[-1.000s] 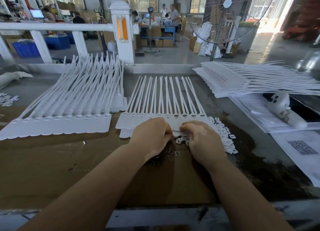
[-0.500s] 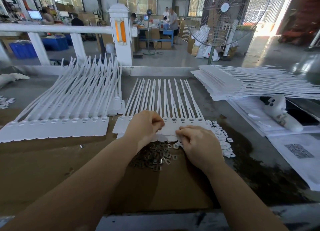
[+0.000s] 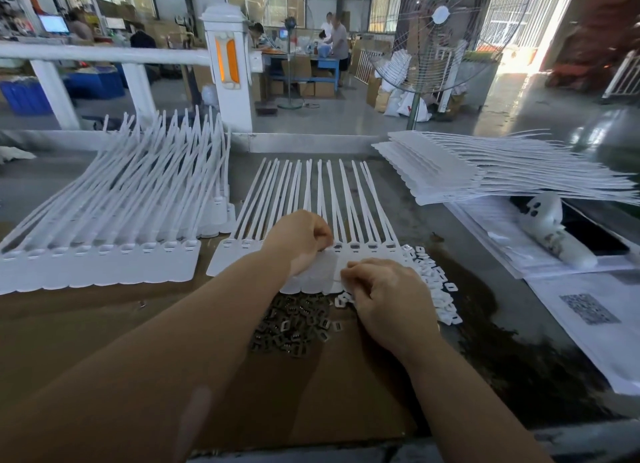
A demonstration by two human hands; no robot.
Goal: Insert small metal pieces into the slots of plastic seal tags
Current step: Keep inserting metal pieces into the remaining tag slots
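The strip of seal tags [image 3: 360,254] is lying flat under your fingers, its tails pointing away from you. Your left hand [image 3: 298,240] is curling its fingers down at the slot row; whether they are pinching a piece, you cannot tell. Your right hand [image 3: 384,296] is pressing curled fingers onto the tag's near edge. Metal pieces [image 3: 294,327] are lying just behind your fingertips, white clips [image 3: 436,286] just right of them.
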